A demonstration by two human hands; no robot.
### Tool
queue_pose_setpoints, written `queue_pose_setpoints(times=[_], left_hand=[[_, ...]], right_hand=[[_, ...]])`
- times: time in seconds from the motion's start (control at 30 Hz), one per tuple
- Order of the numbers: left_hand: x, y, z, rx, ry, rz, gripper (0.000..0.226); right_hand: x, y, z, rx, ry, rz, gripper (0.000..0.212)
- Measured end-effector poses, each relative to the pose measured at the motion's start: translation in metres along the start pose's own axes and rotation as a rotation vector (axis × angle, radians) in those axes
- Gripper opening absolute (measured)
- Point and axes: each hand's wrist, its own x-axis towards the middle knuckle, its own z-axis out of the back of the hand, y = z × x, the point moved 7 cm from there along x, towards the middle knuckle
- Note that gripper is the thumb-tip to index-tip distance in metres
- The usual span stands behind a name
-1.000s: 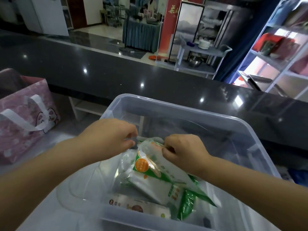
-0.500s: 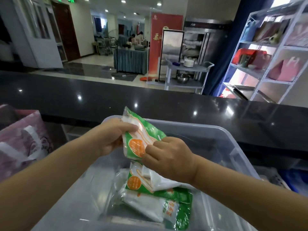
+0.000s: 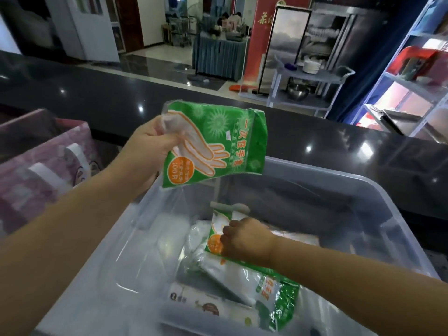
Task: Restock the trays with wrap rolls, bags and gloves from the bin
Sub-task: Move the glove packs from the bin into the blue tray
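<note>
The left hand (image 3: 148, 146) grips a green glove pack (image 3: 213, 141) by its corner, fingers curled, above the clear bin (image 3: 363, 180). The right hand (image 3: 244, 238) is down inside the bin, fingers bent on a second glove pack (image 3: 215, 235), which it seems to pinch.

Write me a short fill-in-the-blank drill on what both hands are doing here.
1. The left hand holds up a ____ glove packet.
2. The right hand grips a second glove packet inside the clear plastic ____.
3. The gift bag on the left is ____.
Missing words: green; bin; pink.
</note>
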Motion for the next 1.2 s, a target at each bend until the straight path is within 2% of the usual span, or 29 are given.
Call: queue_pose_setpoints(times=[0.1,0.17,0.37,0.47,0.57,0.77,0.87,0.93,1.07,1.2], left_hand=[[-0.001,0.009,0.012,-0.023,-0.032,-0.013,0.021],[-0.003,0.015,0.017,-0.042,-0.05,-0.005,0.024],[-0.011,0.028,0.021,-0.024,-0.056,0.055,0.018],[-0.011,0.024,0.017,-0.029,-0.029,0.061,0.017],[-0.008,0.018,0.012,-0.029,0.022,0.063,0.019],[-0.008,-0.003,-0.006,0.138,0.086,-0.013,0.023],[-0.013,-0.01,-0.026,0.139,0.144,0.019,0.018],[-0.017,-0.01,-0.038,0.064,0.18,0.062,0.017],[-0.027,-0.004,-0.069,-0.141,0.224,0.255,0.021],[-0.034,0.008,-0.09,-0.327,0.219,0.491,0.043]], right_hand=[[0.012,0.003,-0.031,0.098,0.106,-0.2,0.053],[0.013,0.007,-0.035,0.075,0.132,-0.205,0.059],[0.006,0.011,-0.018,-0.1,0.119,-0.128,0.03],[-0.003,0.008,0.025,-0.042,-0.1,-0.123,0.021],[-0.017,0.001,0.08,0.013,-0.325,-0.147,0.022],[-0.056,-0.03,0.19,0.036,-0.697,-0.406,0.021],[-0.075,-0.04,0.24,-0.045,-0.865,-0.43,0.022],[-0.078,-0.035,0.262,-0.198,-0.913,-0.381,0.019],[-0.052,0.001,0.253,-0.484,-0.818,-0.163,0.012],[-0.042,0.019,0.22,-0.418,-0.764,-0.12,0.01]])
